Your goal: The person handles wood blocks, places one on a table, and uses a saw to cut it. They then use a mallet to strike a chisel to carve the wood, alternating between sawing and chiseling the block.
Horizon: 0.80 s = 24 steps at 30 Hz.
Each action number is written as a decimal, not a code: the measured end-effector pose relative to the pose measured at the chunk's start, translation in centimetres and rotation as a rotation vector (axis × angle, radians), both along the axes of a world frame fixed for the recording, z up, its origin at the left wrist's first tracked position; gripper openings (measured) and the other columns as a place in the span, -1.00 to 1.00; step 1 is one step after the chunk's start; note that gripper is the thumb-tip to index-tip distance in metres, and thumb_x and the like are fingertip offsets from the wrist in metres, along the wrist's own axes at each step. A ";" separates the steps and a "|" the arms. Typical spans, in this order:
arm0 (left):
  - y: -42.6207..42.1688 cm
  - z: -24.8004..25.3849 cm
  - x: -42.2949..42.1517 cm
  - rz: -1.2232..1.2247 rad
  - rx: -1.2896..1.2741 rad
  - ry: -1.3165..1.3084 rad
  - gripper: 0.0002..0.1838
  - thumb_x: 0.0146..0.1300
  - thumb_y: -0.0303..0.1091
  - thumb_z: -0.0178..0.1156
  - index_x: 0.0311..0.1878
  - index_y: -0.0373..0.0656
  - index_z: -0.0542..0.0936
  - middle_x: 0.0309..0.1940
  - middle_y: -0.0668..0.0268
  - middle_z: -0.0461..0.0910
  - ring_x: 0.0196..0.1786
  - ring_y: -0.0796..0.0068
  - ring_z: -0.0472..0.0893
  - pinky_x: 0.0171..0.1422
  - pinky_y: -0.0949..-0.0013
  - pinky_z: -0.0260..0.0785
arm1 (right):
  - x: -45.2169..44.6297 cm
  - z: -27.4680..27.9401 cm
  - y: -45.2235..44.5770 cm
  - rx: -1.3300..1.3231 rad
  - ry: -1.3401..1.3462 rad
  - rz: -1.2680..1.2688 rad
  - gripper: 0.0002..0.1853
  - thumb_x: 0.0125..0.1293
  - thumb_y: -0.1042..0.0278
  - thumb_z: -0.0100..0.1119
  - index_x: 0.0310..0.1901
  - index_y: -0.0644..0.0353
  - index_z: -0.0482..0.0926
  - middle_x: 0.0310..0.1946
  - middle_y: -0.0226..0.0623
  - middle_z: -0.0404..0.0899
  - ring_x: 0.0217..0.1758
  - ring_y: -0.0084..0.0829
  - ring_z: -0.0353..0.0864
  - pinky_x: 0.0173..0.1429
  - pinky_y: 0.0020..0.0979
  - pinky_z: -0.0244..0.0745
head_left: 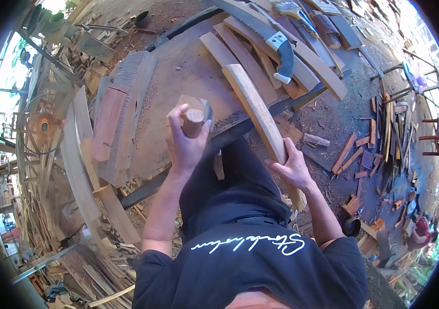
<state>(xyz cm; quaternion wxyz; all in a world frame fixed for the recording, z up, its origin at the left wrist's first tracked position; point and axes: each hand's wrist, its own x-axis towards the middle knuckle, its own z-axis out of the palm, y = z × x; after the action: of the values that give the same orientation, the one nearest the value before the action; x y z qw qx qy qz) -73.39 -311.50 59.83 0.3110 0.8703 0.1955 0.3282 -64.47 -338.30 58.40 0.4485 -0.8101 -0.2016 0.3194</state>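
My left hand (187,144) is closed round the thick round handle of a wooden mallet (206,106); the handle's end faces up at me and the blocky head lies beyond it, over the bench. In my right hand (296,167) is a long, slightly curved wooden slat (255,110), gripped near its lower part. Its far end slants over the bench edge and its near end reaches beside my hip. The two hands are apart, and the slat does not touch the mallet.
A workbench (178,77) stands before me, with a handsaw (283,56), a paintbrush (294,10) and several curved slats (219,49) at its right. Stacked boards (126,103) lie at its left. Wood offcuts (368,139) cover the ground at right.
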 end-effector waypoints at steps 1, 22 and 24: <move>-0.3 -0.3 -0.3 0.010 -0.018 -0.013 -0.35 0.02 -0.40 0.50 0.15 -0.12 0.36 0.04 0.10 0.49 0.10 0.10 0.54 0.19 0.13 0.38 | -0.2 0.0 0.0 -0.002 -0.005 0.001 -0.37 0.07 0.02 0.36 0.04 0.25 0.35 -0.23 0.00 0.60 -0.20 -0.20 0.66 -0.06 -0.24 0.55; -6.7 2.6 -0.5 -0.501 0.066 -0.224 -0.46 0.02 -0.14 0.51 -0.04 -0.12 0.45 -0.26 0.28 0.41 -0.24 0.30 0.48 -0.20 0.28 0.43 | -1.3 -0.7 -1.5 0.148 -0.142 -0.017 -0.42 0.08 0.08 0.40 -0.01 0.28 0.39 -0.33 -0.20 0.55 -0.24 -0.48 0.56 -0.14 -0.40 0.49; -8.3 3.5 0.3 -0.580 0.040 -0.183 -0.43 -0.07 -0.20 0.52 0.03 -0.04 0.51 -0.25 0.28 0.43 -0.25 0.30 0.51 -0.26 0.27 0.47 | -1.1 -1.1 -2.4 0.181 -0.025 -0.045 -0.42 0.08 0.11 0.40 0.03 0.27 0.39 -0.28 -0.25 0.54 -0.21 -0.46 0.56 -0.11 -0.40 0.50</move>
<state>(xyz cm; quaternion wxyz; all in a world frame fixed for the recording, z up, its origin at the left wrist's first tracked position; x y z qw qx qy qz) -73.10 -319.76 63.32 0.3909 0.8625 -0.0964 0.3066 -65.59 -340.67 57.32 0.5241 -0.7746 -0.2171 0.2796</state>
